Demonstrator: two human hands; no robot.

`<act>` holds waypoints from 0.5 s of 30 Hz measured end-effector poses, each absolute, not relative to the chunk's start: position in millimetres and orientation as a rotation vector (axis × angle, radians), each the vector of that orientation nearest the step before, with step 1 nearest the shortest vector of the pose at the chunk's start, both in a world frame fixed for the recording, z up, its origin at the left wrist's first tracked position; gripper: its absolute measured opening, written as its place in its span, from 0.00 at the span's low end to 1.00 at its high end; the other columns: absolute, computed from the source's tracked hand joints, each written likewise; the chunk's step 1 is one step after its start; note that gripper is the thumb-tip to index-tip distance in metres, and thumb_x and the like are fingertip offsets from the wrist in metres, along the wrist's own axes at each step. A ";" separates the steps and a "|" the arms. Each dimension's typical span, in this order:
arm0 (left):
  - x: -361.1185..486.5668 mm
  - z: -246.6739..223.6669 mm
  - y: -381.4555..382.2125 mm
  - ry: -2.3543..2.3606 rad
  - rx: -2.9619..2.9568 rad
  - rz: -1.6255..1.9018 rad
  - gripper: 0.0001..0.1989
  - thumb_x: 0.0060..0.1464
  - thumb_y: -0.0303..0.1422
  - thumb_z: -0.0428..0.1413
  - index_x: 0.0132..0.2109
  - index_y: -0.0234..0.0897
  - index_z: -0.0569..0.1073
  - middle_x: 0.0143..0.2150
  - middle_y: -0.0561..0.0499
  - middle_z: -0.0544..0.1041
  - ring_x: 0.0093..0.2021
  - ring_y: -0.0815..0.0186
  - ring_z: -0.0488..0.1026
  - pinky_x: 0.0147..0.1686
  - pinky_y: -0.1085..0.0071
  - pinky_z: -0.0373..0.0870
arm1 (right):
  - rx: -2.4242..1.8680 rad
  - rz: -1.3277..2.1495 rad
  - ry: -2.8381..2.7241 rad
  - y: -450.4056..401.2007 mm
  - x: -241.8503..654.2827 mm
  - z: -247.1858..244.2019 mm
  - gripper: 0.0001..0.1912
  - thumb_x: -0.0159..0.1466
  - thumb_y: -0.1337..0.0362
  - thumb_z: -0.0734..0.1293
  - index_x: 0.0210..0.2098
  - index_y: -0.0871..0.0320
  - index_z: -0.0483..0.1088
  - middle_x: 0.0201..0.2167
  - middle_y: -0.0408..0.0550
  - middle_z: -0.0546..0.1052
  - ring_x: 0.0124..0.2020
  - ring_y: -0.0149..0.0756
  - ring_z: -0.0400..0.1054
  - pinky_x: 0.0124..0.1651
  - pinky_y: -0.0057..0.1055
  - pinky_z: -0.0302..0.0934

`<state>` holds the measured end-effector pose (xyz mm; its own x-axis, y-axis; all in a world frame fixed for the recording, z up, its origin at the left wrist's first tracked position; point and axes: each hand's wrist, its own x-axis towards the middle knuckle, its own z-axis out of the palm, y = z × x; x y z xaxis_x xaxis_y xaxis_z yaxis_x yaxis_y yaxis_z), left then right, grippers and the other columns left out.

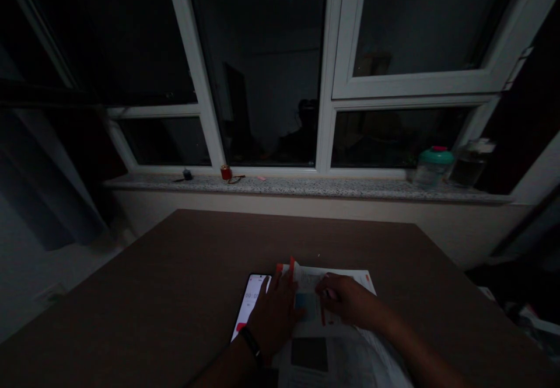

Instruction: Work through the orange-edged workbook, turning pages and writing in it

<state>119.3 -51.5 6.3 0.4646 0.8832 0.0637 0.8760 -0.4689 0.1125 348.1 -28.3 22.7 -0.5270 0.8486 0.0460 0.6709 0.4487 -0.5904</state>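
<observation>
The only characters that come close to legible are on the phone screen: pale digits across its middle that look like 00:0, with whatever follows too dim and blurred to make out. The smaller marks above them can't be read either. The sheet of paper carries printed lines and coloured blocks, but its words are too small and dark to read. The jar on the window ledge shows no readable label
</observation>
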 end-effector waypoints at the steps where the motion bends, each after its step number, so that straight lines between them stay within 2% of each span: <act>1: 118.7 5.9 -51.0 1.583 2.639 0.174 0.25 0.63 0.36 0.52 0.64 0.38 0.60 0.69 0.43 0.53 0.68 0.49 0.48 0.62 0.46 0.49 | -1.288 0.756 -2.372 -28.9 347.5 23.1 0.11 0.61 0.66 0.63 0.41 0.54 0.74 0.38 0.45 0.77 0.37 0.36 0.71 0.40 0.28 0.60; 5: 116.5 -2.1 -48.5 1.595 2.655 0.149 0.28 0.60 0.35 0.55 0.65 0.37 0.59 0.69 0.42 0.53 0.68 0.48 0.48 0.62 0.46 0.47 | -1.263 0.768 -2.367 -28.4 347.1 20.9 0.12 0.59 0.68 0.64 0.41 0.53 0.74 0.39 0.45 0.77 0.38 0.36 0.70 0.42 0.28 0.60; 10: 116.8 -9.6 -48.0 1.560 2.671 0.155 0.28 0.58 0.34 0.58 0.63 0.34 0.61 0.65 0.39 0.60 0.65 0.48 0.53 0.63 0.49 0.46 | -1.247 0.736 -2.366 -25.0 347.4 18.4 0.11 0.60 0.68 0.64 0.42 0.54 0.73 0.40 0.46 0.76 0.41 0.37 0.70 0.43 0.28 0.60; 15: 118.2 -6.0 -50.3 1.524 2.676 0.138 0.26 0.61 0.36 0.56 0.63 0.39 0.62 0.64 0.41 0.62 0.65 0.48 0.54 0.62 0.47 0.47 | -1.161 0.729 -2.345 -23.7 347.3 18.1 0.16 0.58 0.71 0.64 0.45 0.53 0.72 0.45 0.47 0.75 0.47 0.39 0.68 0.50 0.31 0.60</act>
<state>118.2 -50.3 -6.0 0.5078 0.8601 0.0488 0.8548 -0.5101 0.0952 347.3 -23.7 18.1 -0.5615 0.8160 0.1371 0.5944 0.5130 -0.6192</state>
